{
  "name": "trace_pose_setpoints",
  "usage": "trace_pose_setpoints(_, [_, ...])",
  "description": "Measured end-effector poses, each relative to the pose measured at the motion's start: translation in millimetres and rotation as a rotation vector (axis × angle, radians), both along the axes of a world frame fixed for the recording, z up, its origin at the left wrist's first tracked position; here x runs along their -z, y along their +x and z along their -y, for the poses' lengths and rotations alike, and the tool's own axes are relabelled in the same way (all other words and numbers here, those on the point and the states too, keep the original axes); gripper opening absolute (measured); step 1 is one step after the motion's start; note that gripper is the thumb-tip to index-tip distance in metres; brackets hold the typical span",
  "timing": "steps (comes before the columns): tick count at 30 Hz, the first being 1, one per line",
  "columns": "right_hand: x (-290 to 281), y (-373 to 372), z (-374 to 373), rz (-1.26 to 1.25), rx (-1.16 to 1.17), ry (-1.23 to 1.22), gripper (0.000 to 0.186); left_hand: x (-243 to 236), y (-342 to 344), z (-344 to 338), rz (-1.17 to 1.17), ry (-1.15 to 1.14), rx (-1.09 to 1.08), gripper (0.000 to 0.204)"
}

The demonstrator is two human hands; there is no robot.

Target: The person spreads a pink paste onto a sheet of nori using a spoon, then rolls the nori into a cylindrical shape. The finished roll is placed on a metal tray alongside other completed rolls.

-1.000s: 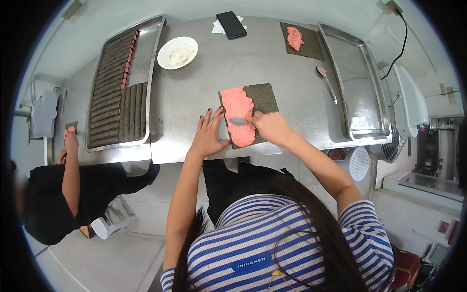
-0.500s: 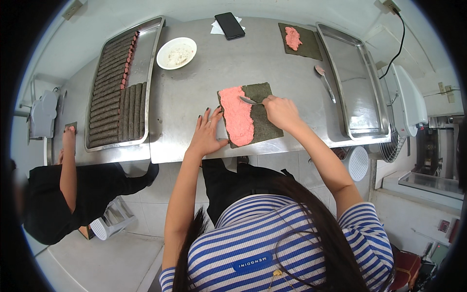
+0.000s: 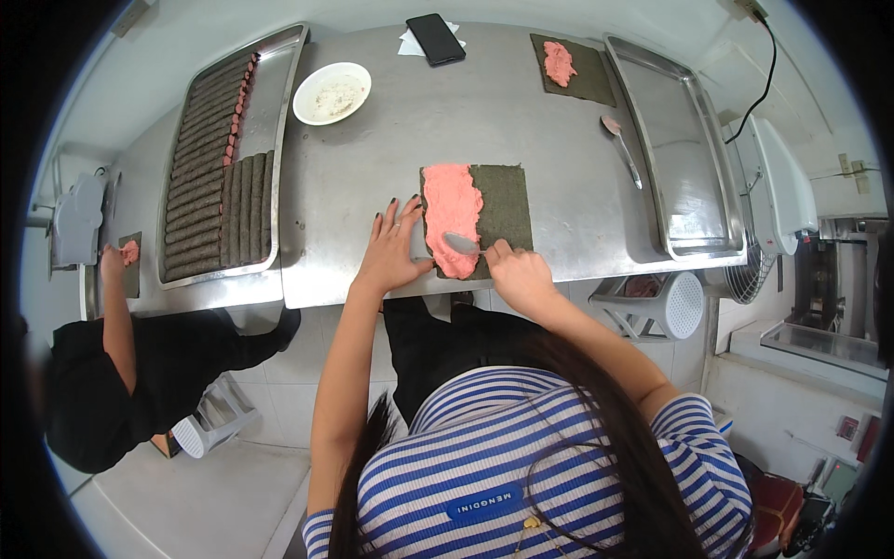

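A dark green seaweed sheet (image 3: 505, 207) lies on the steel table in front of me. Its left half is coated with a band of pink paste (image 3: 451, 203), while the right half is bare. My right hand (image 3: 521, 279) grips a metal spoon (image 3: 460, 244) by the handle. The spoon's bowl rests on the lower part of the paste. With fingers spread, my left hand (image 3: 391, 252) lies flat beside the sheet, fingertips and thumb at its left edge.
Seaweed rolls fill much of the left tray (image 3: 193, 168); a white bowl (image 3: 331, 94) and black phone (image 3: 436, 40) stand behind. Far right are another pasted sheet (image 3: 589, 82), a second spoon (image 3: 621, 149) and a steel tray (image 3: 672, 140). A co-worker (image 3: 116, 363) works at left.
My right hand has drawn the spoon from the top of the paste down to its lower part. The sheet has turned slightly straighter. At left, the co-worker's hand has moved up their sheet.
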State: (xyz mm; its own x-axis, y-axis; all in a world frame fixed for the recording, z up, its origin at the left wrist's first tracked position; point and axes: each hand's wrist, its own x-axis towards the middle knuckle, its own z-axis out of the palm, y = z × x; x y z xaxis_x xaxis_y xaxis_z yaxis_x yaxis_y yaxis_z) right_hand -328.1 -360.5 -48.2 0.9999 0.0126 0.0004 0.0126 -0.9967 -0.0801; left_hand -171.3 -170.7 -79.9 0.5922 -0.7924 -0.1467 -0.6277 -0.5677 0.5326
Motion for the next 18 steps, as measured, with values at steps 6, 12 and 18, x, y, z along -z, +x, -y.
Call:
trace_pose_setpoints(6, [-7, 4, 7, 0.014, 0.070, 0.051, 0.009, 0, 5, -5, -0.052, -0.041, 0.042, 0.088])
trace_pose_setpoints(12, [-10, 7, 4, -0.024, 0.107, 0.022, 0.009, -4, 1, -3, -0.002, -0.002, 0.030, 0.088])
trace_pose_setpoints(18, [-9, 5, -10, -0.028, 0.196, 0.045, 0.009, -3, -1, 0, 0.035, 0.015, 0.009, 0.088])
